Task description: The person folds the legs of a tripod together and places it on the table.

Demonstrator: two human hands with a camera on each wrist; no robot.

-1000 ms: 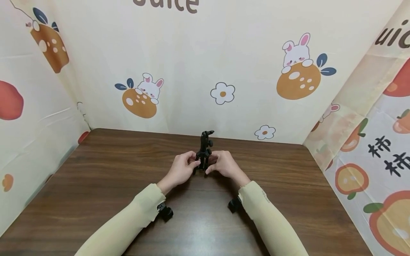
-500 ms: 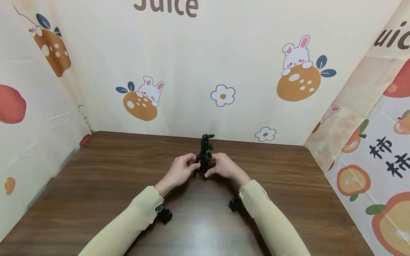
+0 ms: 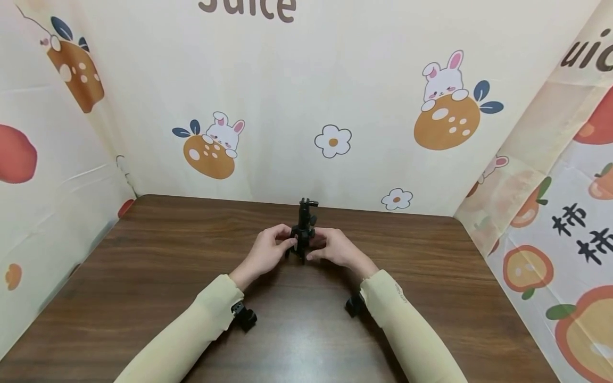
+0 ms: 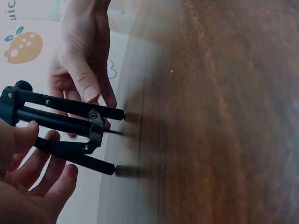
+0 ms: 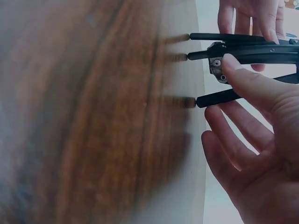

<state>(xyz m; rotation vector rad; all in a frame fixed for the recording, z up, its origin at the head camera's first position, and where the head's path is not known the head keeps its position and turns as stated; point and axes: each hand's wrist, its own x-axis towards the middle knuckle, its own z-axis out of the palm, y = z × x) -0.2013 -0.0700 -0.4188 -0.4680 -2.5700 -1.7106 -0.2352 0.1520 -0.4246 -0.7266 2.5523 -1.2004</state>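
Observation:
A small black tripod stands upright near the back of the table, its legs close together. In the left wrist view, the tripod shows a metal brace between its legs, and the leg tips meet their reflections on the tabletop. My left hand holds it from the left, thumb at the upper legs and fingers behind one leg. From the right, my right hand holds the lower part. In the right wrist view, the right thumb lies over the legs by the brace, with its fingers below one leg.
The dark wooden table extends to a printed cloth backdrop close behind the tripod. Cloth walls also line the left and right sides. A black wrist camera is strapped at the left cuff and another at the right.
The tripod has turned about its upright axis, so its top and side knobs face differently, and it has shifted slightly left. Both hands stay around it.

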